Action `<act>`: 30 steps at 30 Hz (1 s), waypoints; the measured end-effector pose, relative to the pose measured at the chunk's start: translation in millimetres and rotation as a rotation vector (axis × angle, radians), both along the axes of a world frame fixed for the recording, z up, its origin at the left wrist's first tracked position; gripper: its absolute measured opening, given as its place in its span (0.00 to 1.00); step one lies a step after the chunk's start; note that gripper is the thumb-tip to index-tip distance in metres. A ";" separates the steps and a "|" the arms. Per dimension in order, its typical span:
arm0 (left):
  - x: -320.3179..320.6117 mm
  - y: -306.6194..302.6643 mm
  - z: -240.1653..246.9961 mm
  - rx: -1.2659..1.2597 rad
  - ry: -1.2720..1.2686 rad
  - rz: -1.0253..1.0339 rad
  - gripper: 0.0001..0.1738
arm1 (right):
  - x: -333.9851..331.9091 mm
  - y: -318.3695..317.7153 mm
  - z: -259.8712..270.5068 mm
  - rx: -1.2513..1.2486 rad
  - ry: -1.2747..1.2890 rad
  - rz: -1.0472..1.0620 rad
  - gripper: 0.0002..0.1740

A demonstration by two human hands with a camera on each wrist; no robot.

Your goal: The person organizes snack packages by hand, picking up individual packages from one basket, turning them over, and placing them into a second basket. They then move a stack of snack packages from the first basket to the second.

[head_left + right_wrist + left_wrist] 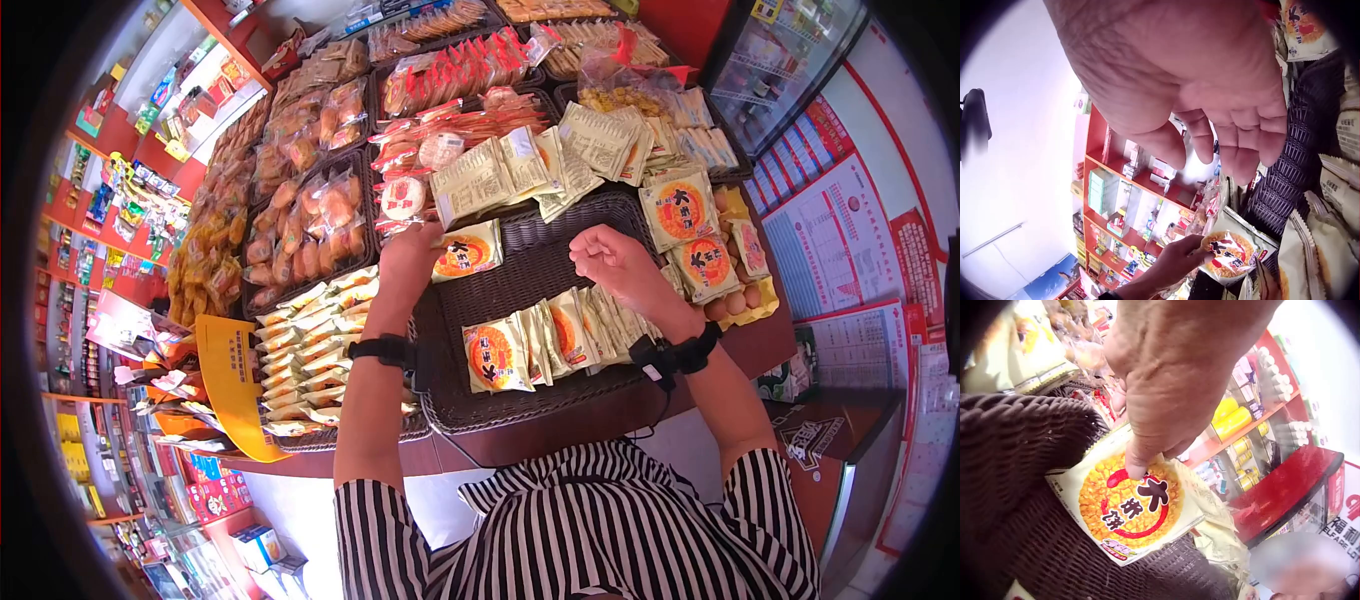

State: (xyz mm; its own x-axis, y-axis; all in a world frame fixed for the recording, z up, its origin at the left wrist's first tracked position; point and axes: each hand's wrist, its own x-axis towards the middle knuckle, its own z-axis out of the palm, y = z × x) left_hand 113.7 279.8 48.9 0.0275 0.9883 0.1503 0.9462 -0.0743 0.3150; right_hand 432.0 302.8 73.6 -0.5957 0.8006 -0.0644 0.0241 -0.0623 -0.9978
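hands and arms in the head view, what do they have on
The left hand and right hand are bare. Each wrist wears a black strap with a small dark device, and a thin dark cable hangs by the right one. Black-and-white striped sleeves leave the forearms bare.

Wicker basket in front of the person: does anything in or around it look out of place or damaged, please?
Behind the basket, pale packets lie in a loose, overlapping heap, partly over the red-wrapped snacks. That looks untidy against the neater front row. I see no clear damage.
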 end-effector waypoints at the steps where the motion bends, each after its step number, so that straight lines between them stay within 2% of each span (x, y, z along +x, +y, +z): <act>1: -0.4 -0.8 -1.0 -0.002 0.001 0.003 0.19 | -0.5 -0.2 -1.8 0.000 0.006 0.006 0.11; 4: -3.6 -1.4 -6.6 0.037 0.040 0.014 0.19 | -0.9 -0.1 -6.6 -0.029 -0.020 0.005 0.11; 7: -3.3 3.0 -4.7 0.068 0.011 0.001 0.23 | -2.1 2.6 3.1 0.003 -0.060 -0.012 0.12; 16: 10.9 0.6 18.9 -0.010 0.084 0.073 0.25 | 5.9 9.3 -2.9 -0.009 -0.030 -0.103 0.13; 19: 17.3 5.9 23.1 0.153 0.084 0.093 0.23 | 1.9 19.4 -2.8 0.027 -0.022 -0.152 0.15; 21: 23.2 11.3 25.5 0.281 -0.044 -0.035 0.22 | -8.1 28.6 -2.7 0.120 -0.089 -0.175 0.17; 22: 29.2 14.1 25.3 0.249 -0.084 -0.043 0.21 | -15.1 34.6 -3.3 0.210 -0.154 -0.195 0.19; 23: 34.9 18.1 25.9 0.254 -0.085 -0.042 0.21 | -21.9 42.4 -8.1 0.215 -0.154 -0.195 0.19; 25: 45.4 28.0 26.1 0.358 -0.061 -0.174 0.21 | -36.0 57.6 -17.1 0.372 -0.205 -0.284 0.21; 26: 50.4 33.0 24.3 0.299 -0.048 -0.140 0.25 | -43.3 59.3 -8.4 0.346 -0.249 -0.309 0.20; 27: 55.3 36.8 22.5 0.307 -0.048 -0.136 0.25 | -49.4 62.9 -7.3 0.355 -0.248 -0.307 0.20; 29: 61.8 45.1 16.9 0.314 0.069 -0.024 0.33 | -60.2 71.1 -9.8 0.345 -0.285 -0.356 0.20; 30: 61.4 49.8 10.6 0.233 0.113 0.016 0.39 | -63.9 74.0 -12.0 0.343 -0.298 -0.365 0.19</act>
